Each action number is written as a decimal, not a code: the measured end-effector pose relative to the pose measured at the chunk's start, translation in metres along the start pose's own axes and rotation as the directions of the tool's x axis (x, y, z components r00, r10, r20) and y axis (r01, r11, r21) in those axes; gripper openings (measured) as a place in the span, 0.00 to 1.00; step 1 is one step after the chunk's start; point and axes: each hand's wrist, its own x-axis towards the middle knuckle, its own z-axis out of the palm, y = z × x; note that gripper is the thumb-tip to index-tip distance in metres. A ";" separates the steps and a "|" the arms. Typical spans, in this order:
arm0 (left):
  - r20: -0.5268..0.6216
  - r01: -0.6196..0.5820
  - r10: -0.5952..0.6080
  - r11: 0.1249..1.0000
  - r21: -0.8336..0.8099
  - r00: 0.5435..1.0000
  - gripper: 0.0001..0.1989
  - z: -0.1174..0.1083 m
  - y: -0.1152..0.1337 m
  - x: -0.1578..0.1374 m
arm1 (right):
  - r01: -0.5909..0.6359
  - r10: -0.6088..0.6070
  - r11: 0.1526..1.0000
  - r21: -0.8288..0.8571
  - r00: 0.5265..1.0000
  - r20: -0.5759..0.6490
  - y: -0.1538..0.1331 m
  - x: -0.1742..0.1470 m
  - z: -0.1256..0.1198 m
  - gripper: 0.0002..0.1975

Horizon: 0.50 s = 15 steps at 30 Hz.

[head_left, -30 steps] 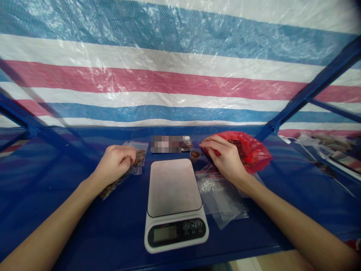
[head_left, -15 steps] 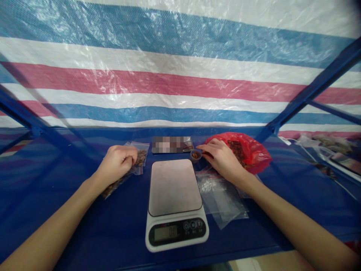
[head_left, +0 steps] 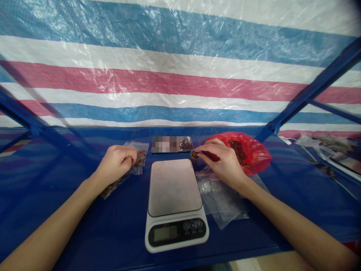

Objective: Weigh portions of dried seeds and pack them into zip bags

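My left hand (head_left: 120, 160) is closed and rests over clear zip bags (head_left: 141, 154) filled with small brown pieces. Whether its curled fingers hold anything is hidden. At the small cup (head_left: 194, 155), which contains brown bits, the thumb and fingertips of my right hand (head_left: 221, 160) are pinched together on the rim. Just behind and beside that hand lies an open red plastic bag (head_left: 256, 154) of brown pieces. A white kitchen scale (head_left: 175, 188) with a bare metal plate stands between my hands, its display apparently at zero.
Flat clear zip bags (head_left: 225, 199) lie right of the scale, partly under my right forearm. A phone (head_left: 172, 144) rests behind the scale. Blue frame bars (head_left: 299, 99) slant up at both sides, with a striped plastic sheet (head_left: 169, 82) behind. A cable (head_left: 307, 150) lies far right.
The fingertips of my right hand have moved from beside the small cup onto its rim, closing together and covering part of it. My left hand stays in place.
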 end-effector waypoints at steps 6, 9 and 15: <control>0.004 0.006 -0.006 1.000 -0.006 1.000 0.12 -0.001 0.002 0.000 | -0.041 0.025 0.990 -0.132 0.993 -0.116 0.015 0.007 -0.034 0.14; 0.001 0.010 -0.010 1.000 -0.010 1.000 0.12 -0.001 0.002 0.000 | -0.161 0.140 0.944 -0.288 0.986 -0.094 0.043 0.004 -0.064 0.16; -0.024 -0.002 0.002 1.000 -0.012 1.000 0.13 -0.002 0.000 0.000 | -0.038 0.197 0.925 -0.378 0.898 0.393 0.107 -0.016 -0.082 0.20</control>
